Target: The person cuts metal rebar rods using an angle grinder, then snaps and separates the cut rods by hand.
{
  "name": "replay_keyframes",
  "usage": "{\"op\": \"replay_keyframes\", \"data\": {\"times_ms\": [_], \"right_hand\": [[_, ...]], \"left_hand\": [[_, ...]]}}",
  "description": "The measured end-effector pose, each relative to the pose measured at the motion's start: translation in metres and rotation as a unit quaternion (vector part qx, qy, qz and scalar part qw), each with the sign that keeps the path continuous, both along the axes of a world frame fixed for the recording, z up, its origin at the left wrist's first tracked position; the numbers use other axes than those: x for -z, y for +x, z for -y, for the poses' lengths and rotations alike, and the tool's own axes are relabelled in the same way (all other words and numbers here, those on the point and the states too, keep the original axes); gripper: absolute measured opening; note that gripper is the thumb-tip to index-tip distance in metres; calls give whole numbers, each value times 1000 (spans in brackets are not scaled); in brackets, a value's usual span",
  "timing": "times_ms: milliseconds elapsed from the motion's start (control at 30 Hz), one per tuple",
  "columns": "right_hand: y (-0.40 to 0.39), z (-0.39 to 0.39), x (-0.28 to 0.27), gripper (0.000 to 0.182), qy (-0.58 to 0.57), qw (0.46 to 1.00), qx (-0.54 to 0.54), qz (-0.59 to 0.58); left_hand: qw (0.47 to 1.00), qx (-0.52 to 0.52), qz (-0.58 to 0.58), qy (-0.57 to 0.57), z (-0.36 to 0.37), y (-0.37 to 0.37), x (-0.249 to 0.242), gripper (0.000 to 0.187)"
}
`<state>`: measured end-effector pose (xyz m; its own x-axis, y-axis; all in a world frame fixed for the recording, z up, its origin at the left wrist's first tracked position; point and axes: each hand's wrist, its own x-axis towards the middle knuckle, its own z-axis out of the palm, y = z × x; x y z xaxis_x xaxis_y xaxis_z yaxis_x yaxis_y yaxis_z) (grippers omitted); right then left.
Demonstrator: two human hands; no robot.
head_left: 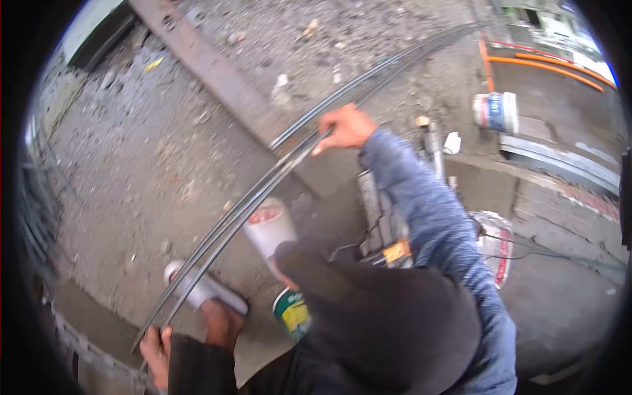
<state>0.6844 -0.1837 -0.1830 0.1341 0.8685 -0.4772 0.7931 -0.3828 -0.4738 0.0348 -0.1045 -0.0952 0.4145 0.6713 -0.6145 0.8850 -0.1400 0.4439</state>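
Note:
Several long, thin metal rods (227, 227) run diagonally from the lower left towards the upper right, over the dirt ground and above my feet. My right hand (347, 127), in a blue-grey sleeve, pinches rods near the middle of the bundle. At the lower left, my left hand (157, 355) in a black sleeve is closed around the rods near their near ends. Further rods (375, 70) stretch beyond my right hand, slightly bowed. Dark clothing hides part of the ground below me.
A flat rusty metal beam (210, 76) crosses the ground. Near my feet stands a green and yellow tin (292, 312). Rightward are a white bucket (496, 112), a red and white bag (495, 247), cables and a concrete step (546, 204). More rods (38, 204) lie far left.

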Motion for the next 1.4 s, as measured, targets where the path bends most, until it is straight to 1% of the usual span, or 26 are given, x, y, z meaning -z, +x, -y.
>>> {"op": "replay_keyframes", "data": {"times_ms": [67, 133, 167, 233, 333, 400, 433, 500, 533, 567, 600, 633, 667, 733, 767, 867, 900, 967, 1000, 1033, 1067, 1100, 1200, 1267, 1400], "right_hand": [[-1, -4, -7, 55, 42, 999, -28, 5], [-7, -10, -14, 52, 30, 999, -29, 16], [-6, -7, -8, 52, 55, 997, -40, 21], [-6, -2, 3, 50, 102, 992, -62, 35], [-9, -5, 2, 48, 83, 995, -30, 42], [-19, -6, -7, 50, 166, 984, -41, 59], [-17, -10, -8, 51, 218, 971, -60, 82], [-10, -10, -15, 54, 293, 943, -95, 127], [-8, -12, -15, 55, 324, 929, -108, 141], [-7, -16, -16, 57, 340, 921, -102, 161], [-11, -22, -15, 58, 358, 913, -93, 173], [-11, -26, -15, 60, 378, 905, -80, 180], [-8, -30, -20, 61, 368, 904, -95, 196], [-6, -36, -26, 64, 345, 905, -118, 219], [-5, -38, -28, 65, 337, 907, -126, 218], [-3, -37, -32, 66, 291, 921, -149, 213], [-2, -33, -30, 66, 255, 930, -161, 210], [-3, -20, -27, 68, 181, 945, -183, 204], [-6, -17, -30, 68, 175, 948, -186, 189], [-9, -11, -32, 67, 168, 952, -185, 176], [-12, -2, -36, 67, 158, 957, -185, 160], [-15, 1, -59, 66, 94, 961, -197, 172], [-15, 13, -84, 65, 93, 956, -216, 175], [-11, 11, -67, 63, 120, 952, -224, 169], [-5, 6, -30, 63, 129, 951, -228, 162]], "left_hand": [[998, 18, 64, 16, -6, 4, 7, 45], [998, 40, 16, 40, -9, -6, 11, 39], [997, 52, -2, 52, -14, -7, 12, 36], [997, 28, 11, 71, -23, 1, 8, 34], [995, -19, 9, 93, -28, 1, 3, 26], [990, -60, 29, 122, -27, 3, -2, 23], [984, -15, 17, 177, -27, -9, -1, 19], [950, 1, 80, 302, -32, -7, -6, 20], [940, 36, 59, 333, -37, -16, -12, 22], [916, 79, 33, 393, -46, 6, -30, 22], [871, 115, 16, 477, -55, 26, -47, 28], [873, 93, 26, 478, -60, 34, -51, 31], [874, 75, 31, 479, -62, 36, -53, 35], [887, 52, -9, 460, -60, 10, -37, 39], [891, 41, -29, 451, -63, 11, -36, 42], [910, 116, 35, 397, -64, 15, -43, 50], [927, 92, -9, 364, -58, 17, -46, 50], [953, 65, -1, 296, -42, 18, -35, 49], [963, 52, 3, 263, -33, 17, -30, 49], [983, 20, -23, 184, -20, 13, -27, 48], [991, 4, -31, 131, -11, 14, -25, 48], [994, -9, -42, 96, -6, 17, -27, 48], [996, -24, -64, 51, -1, 25, -37, 48], [996, -30, -71, 42, -5, 25, -41, 48], [996, -36, -80, 25, -11, 28, -43, 49]]}}
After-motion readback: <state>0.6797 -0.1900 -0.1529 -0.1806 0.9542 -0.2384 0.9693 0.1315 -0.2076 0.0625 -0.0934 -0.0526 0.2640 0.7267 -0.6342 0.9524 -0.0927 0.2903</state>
